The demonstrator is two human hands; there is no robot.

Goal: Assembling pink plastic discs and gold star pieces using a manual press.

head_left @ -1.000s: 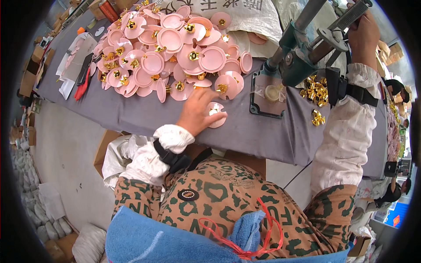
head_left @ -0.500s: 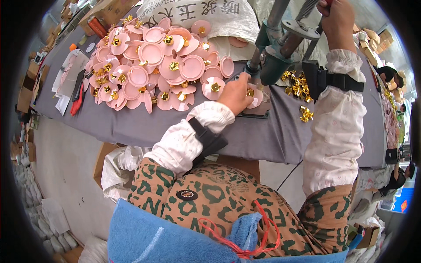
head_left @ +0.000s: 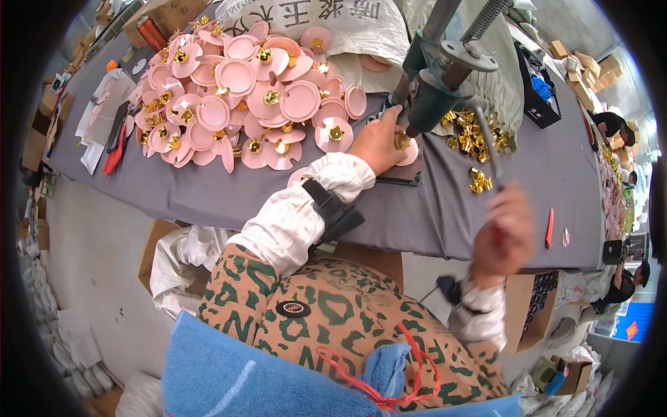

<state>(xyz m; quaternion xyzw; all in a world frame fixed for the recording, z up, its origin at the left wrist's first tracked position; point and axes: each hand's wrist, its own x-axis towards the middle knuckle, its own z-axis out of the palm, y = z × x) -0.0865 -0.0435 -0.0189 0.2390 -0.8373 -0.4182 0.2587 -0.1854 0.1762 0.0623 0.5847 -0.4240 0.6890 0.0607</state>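
A green hand press [head_left: 432, 108] stands on the cloth-covered table. Under its ram lies a pink disc [head_left: 411, 154], with a gold piece partly visible on it. My left hand [head_left: 377, 144] is closed at the disc's left edge, its fingertips partly hidden by the press. Blurred by motion, my right hand [head_left: 504, 236] grips the red-ended press lever [head_left: 488, 142], which now points down toward me. Left of the press, a heap of pink discs [head_left: 235, 76] carries shiny gold fittings. Loose gold fittings [head_left: 479, 182] lie to its right.
A white woven sack [head_left: 347, 31] lies behind the heap. Red-handled scissors [head_left: 117, 149] rest at the left, and a black box [head_left: 536, 87] stands back right. A red tool [head_left: 549, 228] lies near the right edge. An open carton [head_left: 531, 313] stands below the table.
My right hand has swung the press lever from high up down toward me. My left hand stays at the disc, nearly in place.
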